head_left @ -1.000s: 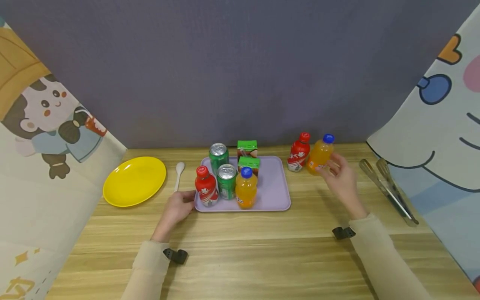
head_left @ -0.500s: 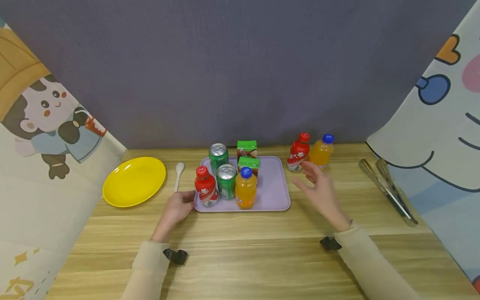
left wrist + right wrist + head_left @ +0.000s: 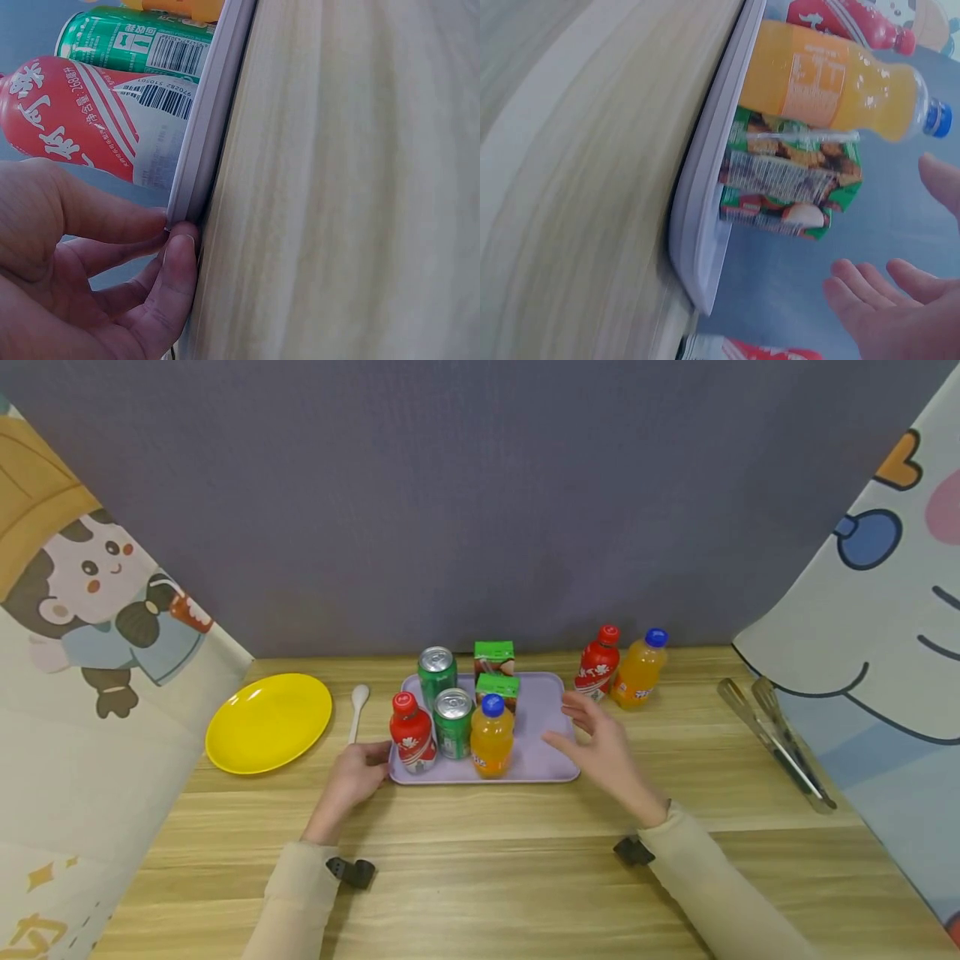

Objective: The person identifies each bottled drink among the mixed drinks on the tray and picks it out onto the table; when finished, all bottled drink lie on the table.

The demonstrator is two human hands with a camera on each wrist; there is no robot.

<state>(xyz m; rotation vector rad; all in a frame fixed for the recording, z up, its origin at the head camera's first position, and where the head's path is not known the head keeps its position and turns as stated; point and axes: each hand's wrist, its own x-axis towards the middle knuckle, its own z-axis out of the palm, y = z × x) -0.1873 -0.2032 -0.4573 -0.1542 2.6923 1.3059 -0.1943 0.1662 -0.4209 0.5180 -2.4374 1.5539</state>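
My left hand [image 3: 360, 772] pinches the left corner of the lilac tray [image 3: 543, 747]; in the left wrist view the thumb and fingers meet at its rim [image 3: 196, 165]. On the tray stand a red bottle [image 3: 412, 735], two green cans [image 3: 453, 735], two green-topped drink cartons [image 3: 787, 169] and an orange soda bottle [image 3: 492, 747] with a blue cap. My right hand [image 3: 603, 752] holds nothing, its fingers spread, over the tray's right edge. Behind it on the table are another red bottle [image 3: 598, 662], its base partly hidden by the fingers, and another orange soda bottle [image 3: 640, 675].
To the left lie a yellow plate [image 3: 268, 724] and a white spoon [image 3: 358, 706], its handle end reaching my left hand. Metal tongs [image 3: 780, 747] lie at the far right of the wooden table [image 3: 480, 868]. A grey wall panel [image 3: 480, 510] rises behind everything.
My right hand has let go of the orange soda bottle by the back and moved left and toward me to the tray's right edge. The left hand keeps its place.
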